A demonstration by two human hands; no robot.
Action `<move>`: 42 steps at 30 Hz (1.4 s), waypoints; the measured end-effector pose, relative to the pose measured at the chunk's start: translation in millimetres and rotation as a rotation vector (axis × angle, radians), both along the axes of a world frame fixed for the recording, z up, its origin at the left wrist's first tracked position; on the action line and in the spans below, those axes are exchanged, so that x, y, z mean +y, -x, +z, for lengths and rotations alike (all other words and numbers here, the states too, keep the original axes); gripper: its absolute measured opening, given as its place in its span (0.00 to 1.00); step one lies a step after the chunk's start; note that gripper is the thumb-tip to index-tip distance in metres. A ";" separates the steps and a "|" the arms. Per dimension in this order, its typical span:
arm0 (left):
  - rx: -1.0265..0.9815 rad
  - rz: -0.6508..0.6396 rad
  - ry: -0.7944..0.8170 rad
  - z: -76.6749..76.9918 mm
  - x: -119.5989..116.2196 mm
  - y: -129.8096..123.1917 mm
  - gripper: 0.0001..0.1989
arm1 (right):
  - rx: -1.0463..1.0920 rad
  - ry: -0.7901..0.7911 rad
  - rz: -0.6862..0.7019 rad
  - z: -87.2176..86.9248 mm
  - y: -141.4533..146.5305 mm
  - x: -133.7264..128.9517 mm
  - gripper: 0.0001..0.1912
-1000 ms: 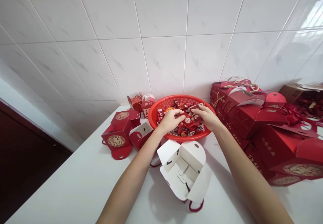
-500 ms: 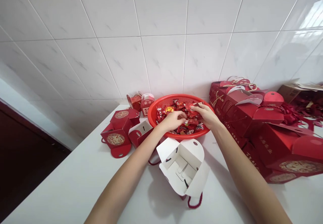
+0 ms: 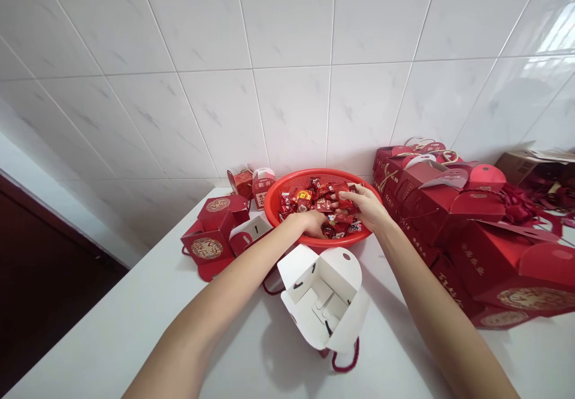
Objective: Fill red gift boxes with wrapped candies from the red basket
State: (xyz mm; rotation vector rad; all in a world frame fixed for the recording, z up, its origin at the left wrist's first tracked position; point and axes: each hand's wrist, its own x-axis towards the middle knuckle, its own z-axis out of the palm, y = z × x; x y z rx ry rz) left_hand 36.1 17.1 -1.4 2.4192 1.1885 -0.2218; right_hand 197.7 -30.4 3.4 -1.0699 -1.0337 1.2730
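Observation:
A red plastic colander point(image 3: 281, 231) holds a heap of wrapped candies point(image 3: 322, 205), mostly in red wrappers. My left hand point(image 3: 312, 224) dips into the near side of the heap, its fingers curled down and their tips hidden. At the colander's right side, my right hand point(image 3: 369, 208) is closed around red wrapped candies point(image 3: 344, 196), palm turned inward. In front of the colander, between my forearms, stands a gift box point(image 3: 318, 309) with its white flaps spread and its inside showing no candy. A dark red cord handle point(image 3: 347, 368) hangs from its near side.
Several red gift boxes point(image 3: 453, 207) are stacked on the right. More red boxes point(image 3: 211, 231) stand left of the colander, with small boxes point(image 3: 262, 188) behind. A brown carton point(image 3: 521, 168) sits at the far right. A tiled wall point(image 3: 291, 117) backs the white table point(image 3: 148, 309).
My left hand has moved down and nearer into the candies, uncovering a yellow-and-red wrapper. My right hand stays in about the same place with its candies.

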 end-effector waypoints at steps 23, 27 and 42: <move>-0.239 -0.016 -0.003 -3.3 6.5 -7.1 0.14 | 0.102 -0.063 -0.080 4.6 5.4 -6.4 0.21; -0.314 -0.001 -0.129 -2.7 2.5 -7.7 0.11 | 0.121 -0.095 -0.087 4.8 5.8 -6.1 0.21; -1.220 0.027 -0.889 7.5 -34.6 26.3 0.11 | 0.110 -0.245 -0.022 -0.1 7.1 -5.4 0.24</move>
